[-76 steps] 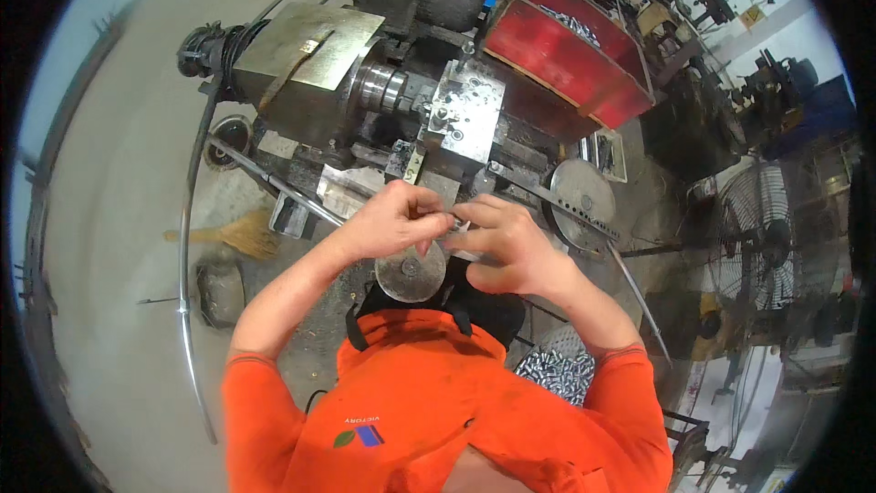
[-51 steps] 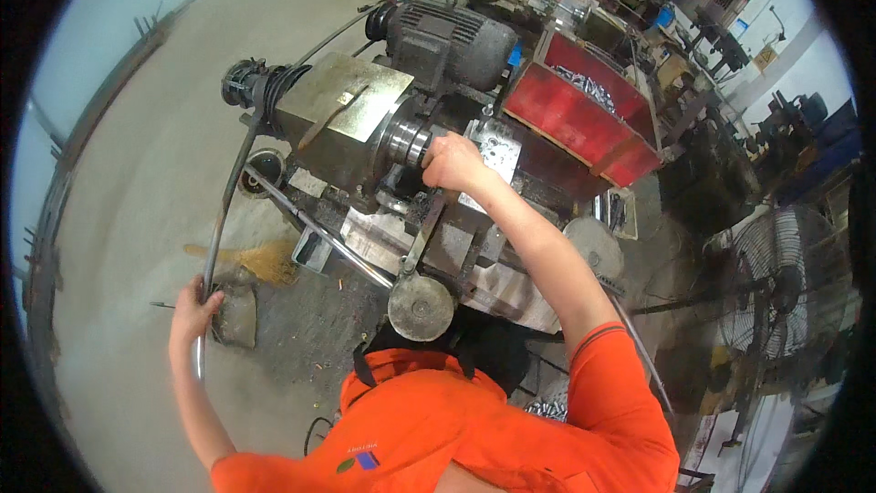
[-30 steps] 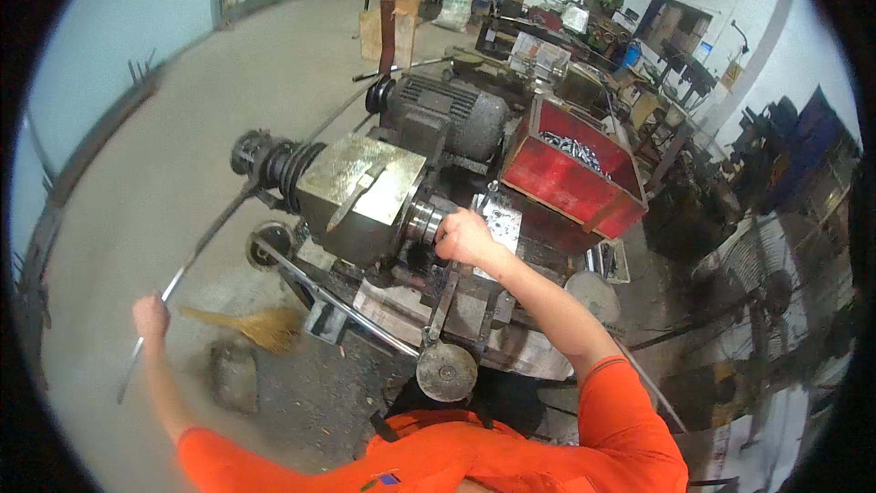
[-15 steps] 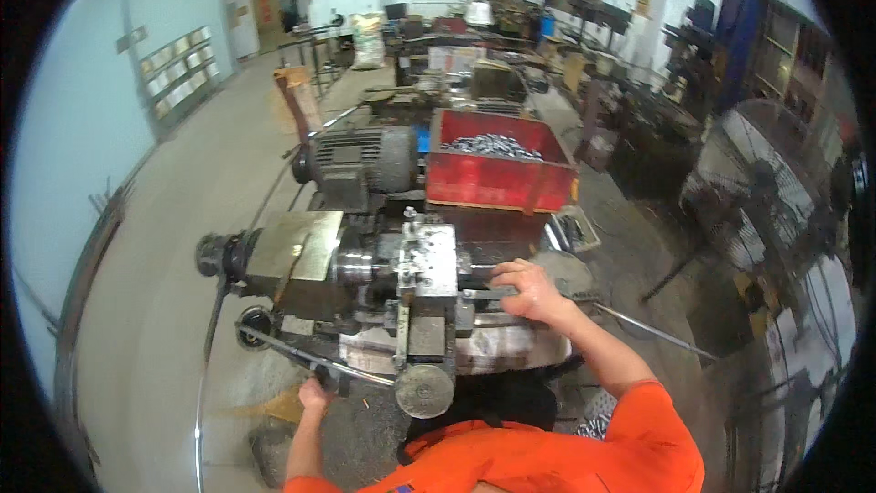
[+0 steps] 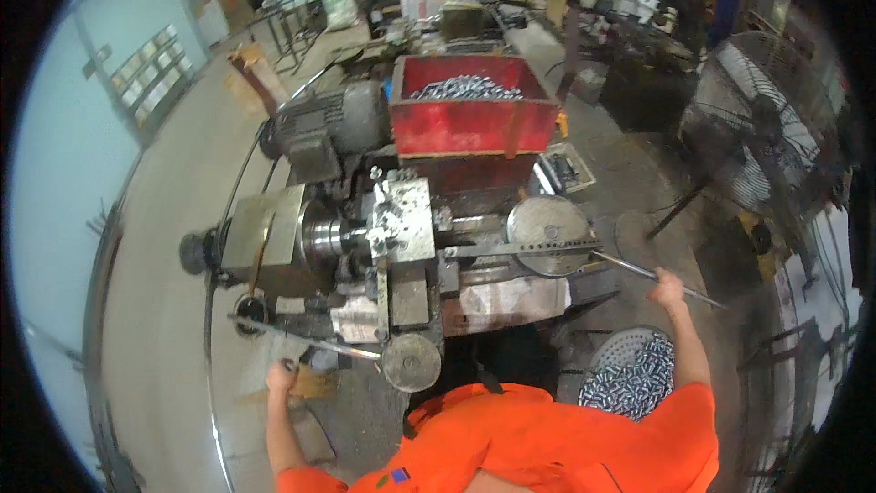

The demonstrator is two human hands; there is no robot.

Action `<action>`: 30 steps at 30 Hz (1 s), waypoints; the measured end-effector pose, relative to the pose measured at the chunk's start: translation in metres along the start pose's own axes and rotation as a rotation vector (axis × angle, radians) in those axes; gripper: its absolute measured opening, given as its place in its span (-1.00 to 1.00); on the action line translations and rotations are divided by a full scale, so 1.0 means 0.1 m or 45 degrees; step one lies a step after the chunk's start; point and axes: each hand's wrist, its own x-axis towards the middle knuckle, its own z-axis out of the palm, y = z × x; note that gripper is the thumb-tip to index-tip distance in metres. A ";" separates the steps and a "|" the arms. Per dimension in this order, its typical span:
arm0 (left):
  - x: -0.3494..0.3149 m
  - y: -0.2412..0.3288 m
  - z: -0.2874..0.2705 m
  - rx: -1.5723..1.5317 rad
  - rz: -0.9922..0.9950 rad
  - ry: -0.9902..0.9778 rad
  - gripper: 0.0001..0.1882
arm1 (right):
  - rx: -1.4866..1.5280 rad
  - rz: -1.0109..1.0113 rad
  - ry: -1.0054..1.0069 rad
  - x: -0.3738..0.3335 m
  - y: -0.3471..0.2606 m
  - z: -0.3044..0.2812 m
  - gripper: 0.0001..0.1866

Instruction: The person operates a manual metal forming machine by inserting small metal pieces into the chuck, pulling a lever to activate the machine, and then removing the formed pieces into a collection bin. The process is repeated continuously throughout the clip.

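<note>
A small lathe-like metal machine (image 5: 406, 219) stands in front of me, with a metal block on its carriage and a spindle at its left. My right hand (image 5: 666, 288) is closed round a long metal lever rod (image 5: 630, 265) that slants out from a round disc (image 5: 550, 224) at the machine's right end. Low on the left, my left hand (image 5: 281, 378) is closed at a small dark piece, whose kind I cannot make out. Just above that hand runs another metal rod (image 5: 319, 340), leading to a round knob-like disc (image 5: 411, 362) at the machine's front.
Behind the machine sits a red bin (image 5: 474, 128) heaped with small metal parts. A round perforated basket (image 5: 620, 347) of similar parts is low beside my right arm. An electric motor (image 5: 338, 123) stands back left, a large floor fan (image 5: 753, 123) at right.
My right hand has left the area beside the carriage and moved right, onto the lever rod. My left hand stays low at left. The view has tilted down, bringing the parts basket into sight.
</note>
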 end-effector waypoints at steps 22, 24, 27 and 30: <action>0.35 0.75 -0.38 -1.522 -0.173 0.664 -0.67 | 1.692 0.567 -0.912 -1.91 -1.32 0.14 -0.57; 0.31 1.06 -0.40 -1.593 -0.224 0.634 -0.72 | 1.651 0.623 -0.848 -1.94 -1.32 0.17 -0.57; 0.16 1.25 -0.52 -1.588 -0.213 0.560 -0.72 | 1.723 0.634 -0.820 -1.97 -1.38 0.11 -0.56; 0.03 1.36 -0.66 -1.490 -0.212 0.455 -0.70 | 1.675 0.664 -0.813 -1.96 -1.38 0.17 -0.54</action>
